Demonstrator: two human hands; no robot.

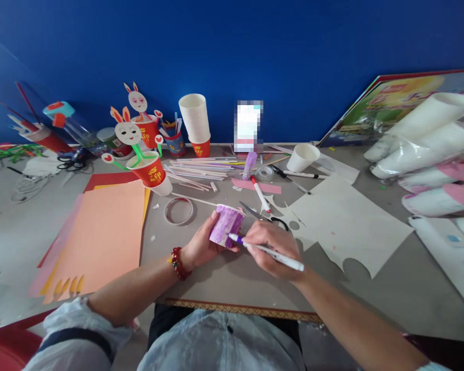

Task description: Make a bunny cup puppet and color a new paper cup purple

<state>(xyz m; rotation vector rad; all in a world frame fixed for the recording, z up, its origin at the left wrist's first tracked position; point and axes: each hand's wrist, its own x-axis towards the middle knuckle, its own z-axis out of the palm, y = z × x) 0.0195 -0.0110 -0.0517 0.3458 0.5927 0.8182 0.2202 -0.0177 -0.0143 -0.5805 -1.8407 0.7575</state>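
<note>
Tilted in my left hand (203, 239) is a paper cup (227, 222), its side mostly coloured purple with some white showing near the lower end. My left fingers wrap round it from the left and below. My right hand (272, 245) grips a white marker (280, 256) with a purple end, and its tip meets the cup's side. Just beyond my right hand lie scissors (282, 222), partly hidden by it, and a red-and-white marker (260, 195). A roll of tape (178, 211) rests to the left of the cup.
Coloured paper sheets (104, 232) lie at left, cut white paper (348, 216) at right. Behind stand rabbit-decorated cups (149, 170), a stack of paper cups (195, 121), a white cup (302, 157) and a blurred-out phone (247, 126). Straws (201, 170) lie loose; wrapped cups (429, 139) are far right.
</note>
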